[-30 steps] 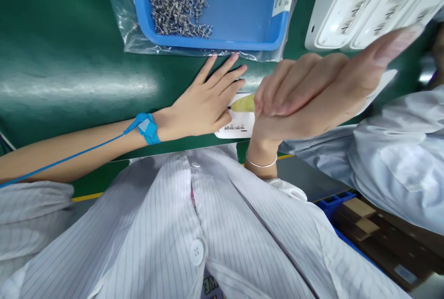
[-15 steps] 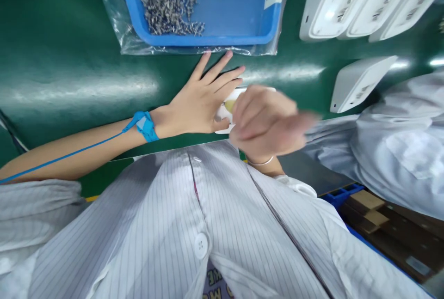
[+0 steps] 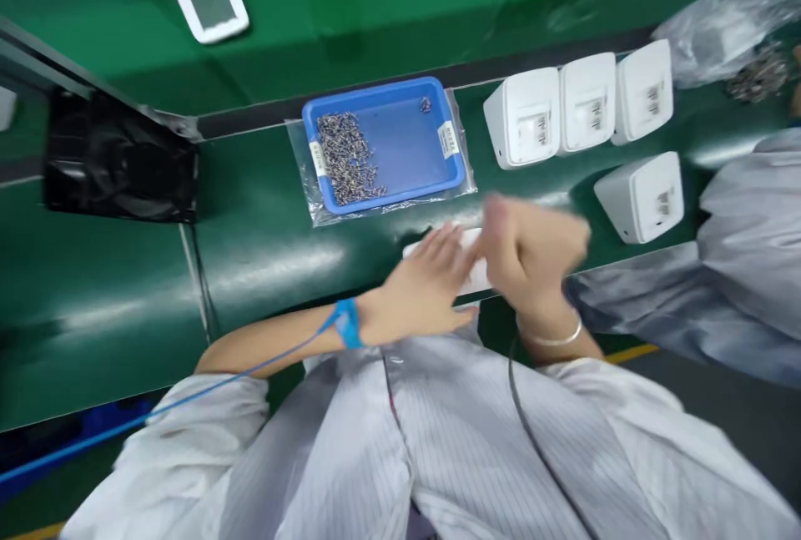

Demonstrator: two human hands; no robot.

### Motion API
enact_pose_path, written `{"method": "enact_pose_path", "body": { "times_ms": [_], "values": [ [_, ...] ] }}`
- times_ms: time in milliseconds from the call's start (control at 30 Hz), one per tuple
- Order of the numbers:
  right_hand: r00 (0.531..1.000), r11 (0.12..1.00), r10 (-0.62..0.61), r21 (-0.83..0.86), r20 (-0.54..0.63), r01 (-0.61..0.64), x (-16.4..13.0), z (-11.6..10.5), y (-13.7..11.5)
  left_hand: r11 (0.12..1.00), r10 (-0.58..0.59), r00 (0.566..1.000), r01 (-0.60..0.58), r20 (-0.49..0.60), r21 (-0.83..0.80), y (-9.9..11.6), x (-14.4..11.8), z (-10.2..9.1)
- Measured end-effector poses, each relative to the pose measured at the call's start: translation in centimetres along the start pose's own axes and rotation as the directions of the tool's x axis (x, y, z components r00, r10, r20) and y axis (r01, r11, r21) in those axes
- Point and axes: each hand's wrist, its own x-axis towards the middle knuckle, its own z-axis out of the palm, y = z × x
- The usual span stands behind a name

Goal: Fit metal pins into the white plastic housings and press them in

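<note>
On the bench in front of my body lies a white plastic housing [image 3: 479, 277], largely covered by my hands. My left hand [image 3: 422, 290] is stretched flat over its left part, palm down, with a blue wrist strap [image 3: 349, 324] and cord behind it. Above the right part of the housing is my right hand [image 3: 535, 248], closed in a fist and smeared by motion. Whatever the fist may hold is hidden. Beyond the hands, a blue tray [image 3: 400, 199] holds a heap of small metal screws [image 3: 349, 158] on its left side.
A clear plastic bag [image 3: 306, 177] lies under the tray. Several white housings [image 3: 588, 106] stand to the right, with another white housing [image 3: 657, 198] nearer me. A black fan [image 3: 125, 160] is at the left. A co-worker's sleeve [image 3: 751, 223] reaches in from the right.
My view has pulled back and shows more of the bench. The left hand's fingers, spread before, now lie closer together on the housing. The right fist has turned and stays closed.
</note>
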Motion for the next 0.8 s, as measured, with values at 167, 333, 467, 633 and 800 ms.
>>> {"method": "enact_pose_path", "body": {
  "times_ms": [167,333,467,633,800],
  "values": [
    [0.966,0.942,0.055,-0.332,0.255,0.034,9.5,3.1,3.4,0.995,0.052,0.999,-0.053,0.008,0.090,1.5,0.3,1.4],
    [0.892,0.943,-0.134,-0.221,0.431,0.248,11.2,6.1,3.7,0.905,0.169,0.963,-0.067,0.210,-0.420,0.5,-4.3,-5.5],
    [0.872,0.950,-0.172,-0.159,0.458,0.270,10.9,6.9,2.4,0.928,0.002,0.925,-0.143,-0.381,-0.344,-3.6,-2.9,-13.8],
    [0.875,0.944,-0.196,-0.155,0.443,0.290,10.8,6.7,1.3,0.684,-0.709,0.026,0.265,-0.704,-0.680,-13.2,8.2,-18.6],
    [0.878,0.910,-0.192,-0.254,0.439,0.327,10.5,7.2,1.2,0.475,-0.863,-0.061,0.241,-0.502,-0.846,-18.5,11.9,-19.0]
  ]
}}
